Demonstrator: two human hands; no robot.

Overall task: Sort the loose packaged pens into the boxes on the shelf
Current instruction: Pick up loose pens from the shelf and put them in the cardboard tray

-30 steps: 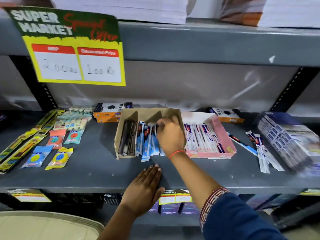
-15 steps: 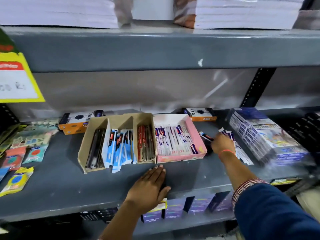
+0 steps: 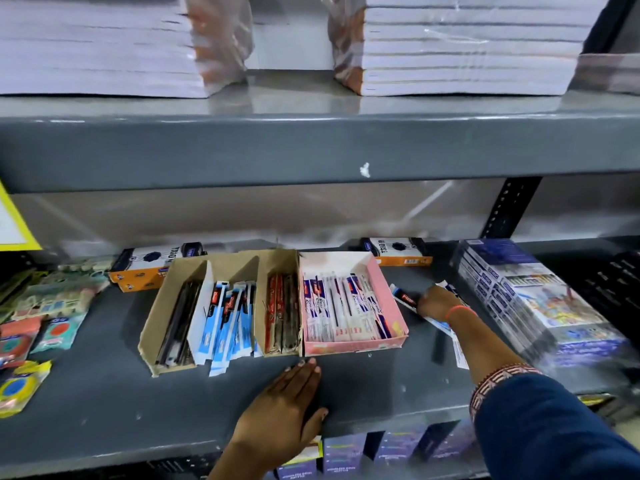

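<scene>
A brown cardboard box (image 3: pixel 280 263) with three compartments holds black, blue and red packaged pens. Touching its right side, a pink box (image 3: pixel 393 301) is filled with white and blue packaged pens. Loose packaged pens (image 3: pixel 457 346) lie on the grey shelf (image 3: pixel 104 403) right of the pink box. My right hand (image 3: pixel 437 302) is closed on a blue packaged pen with a black and red label (image 3: pixel 403 296), just right of the pink box. My left hand (image 3: pixel 284 407) rests flat on the shelf's front, fingers together, holding nothing.
Two orange-and-white boxes (image 3: pixel 154 268) (image 3: pixel 398 252) stand behind the pen boxes. A wrapped stack of blue packs (image 3: pixel 540 299) sits at the right. Eraser and sharpener packets (image 3: pixel 52 323) lie at the left. Stacks of notebooks (image 3: pixel 460 43) fill the shelf above.
My right hand left the brown box, crossed to the loose pens right of the pink box and closed on one. The view swung right. My left hand stayed put.
</scene>
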